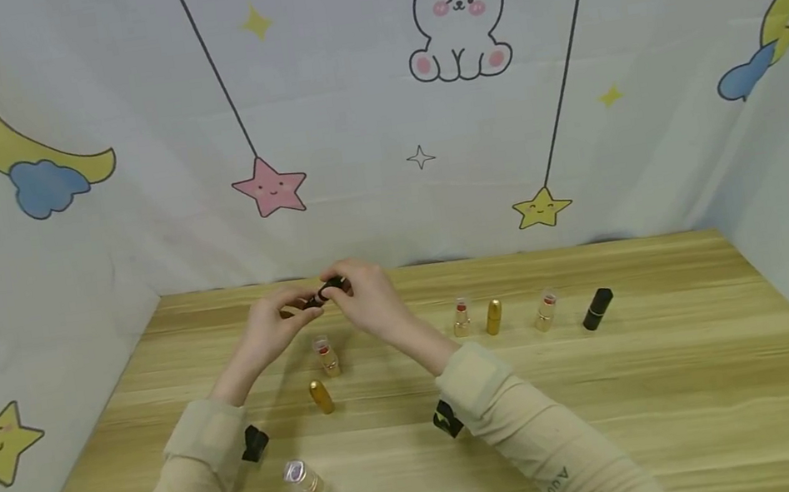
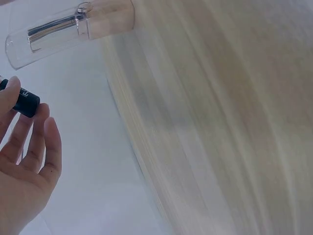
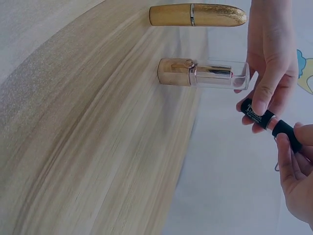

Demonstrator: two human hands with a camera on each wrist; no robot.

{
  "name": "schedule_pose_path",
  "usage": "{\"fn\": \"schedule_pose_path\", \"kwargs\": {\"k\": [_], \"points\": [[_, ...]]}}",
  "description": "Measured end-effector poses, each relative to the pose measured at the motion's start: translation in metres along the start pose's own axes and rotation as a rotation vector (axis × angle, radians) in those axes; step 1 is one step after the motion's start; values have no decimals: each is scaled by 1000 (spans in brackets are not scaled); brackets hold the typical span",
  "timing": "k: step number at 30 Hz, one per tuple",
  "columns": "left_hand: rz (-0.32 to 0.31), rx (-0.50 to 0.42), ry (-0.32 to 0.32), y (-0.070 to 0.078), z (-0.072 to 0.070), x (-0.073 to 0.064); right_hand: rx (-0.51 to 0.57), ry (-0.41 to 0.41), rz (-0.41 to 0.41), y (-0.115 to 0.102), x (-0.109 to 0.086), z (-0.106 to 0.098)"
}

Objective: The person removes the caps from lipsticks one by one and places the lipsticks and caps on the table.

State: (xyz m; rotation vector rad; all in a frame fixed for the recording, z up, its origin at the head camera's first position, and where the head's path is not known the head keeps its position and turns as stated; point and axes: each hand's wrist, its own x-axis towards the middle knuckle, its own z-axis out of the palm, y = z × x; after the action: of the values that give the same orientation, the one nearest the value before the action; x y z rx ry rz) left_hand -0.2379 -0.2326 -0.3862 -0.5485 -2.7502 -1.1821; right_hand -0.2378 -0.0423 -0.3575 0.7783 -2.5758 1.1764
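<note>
Over the far left part of the table, both hands hold a small black lipstick (image 1: 317,297) between them. My left hand (image 1: 272,322) pinches the lettered black end between thumb and fingers. The right hand (image 1: 365,290) grips the other black end (image 3: 286,134). A pinkish band shows between the two black parts in the right wrist view. Below the hands stand a clear-capped lipstick (image 1: 328,358) and a gold lipstick tube (image 1: 321,397). In the left wrist view, a clear-capped lipstick (image 2: 63,32) appears large above the left hand.
Farther right stand two clear-capped lipsticks (image 1: 461,318) (image 1: 546,312), a gold tube (image 1: 494,318) and a black tube (image 1: 597,310). Nearer me are a purplish-topped tube (image 1: 304,479) and black objects (image 1: 254,443) (image 1: 447,418) beside the sleeves. A patterned curtain (image 1: 375,215) hangs behind the table.
</note>
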Motion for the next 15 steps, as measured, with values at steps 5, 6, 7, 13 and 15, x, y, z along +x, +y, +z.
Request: {"fn": "schedule_pose_path", "kwargs": {"k": [5, 6, 7, 13, 15], "points": [[2, -3, -5, 0, 0, 1, -7, 21, -29, 2, -2, -2], [4, -5, -6, 1, 0, 1, -8, 25, -36, 2, -2, -2], [9, -7, -5, 1, 0, 1, -8, 27, -42, 2, -2, -2], [37, 1, -5, 4, -1, 0, 2, 39, -60, 1, -5, -4], [45, 0, -5, 6, -2, 0, -4, 44, -71, 0, -5, -4]]}}
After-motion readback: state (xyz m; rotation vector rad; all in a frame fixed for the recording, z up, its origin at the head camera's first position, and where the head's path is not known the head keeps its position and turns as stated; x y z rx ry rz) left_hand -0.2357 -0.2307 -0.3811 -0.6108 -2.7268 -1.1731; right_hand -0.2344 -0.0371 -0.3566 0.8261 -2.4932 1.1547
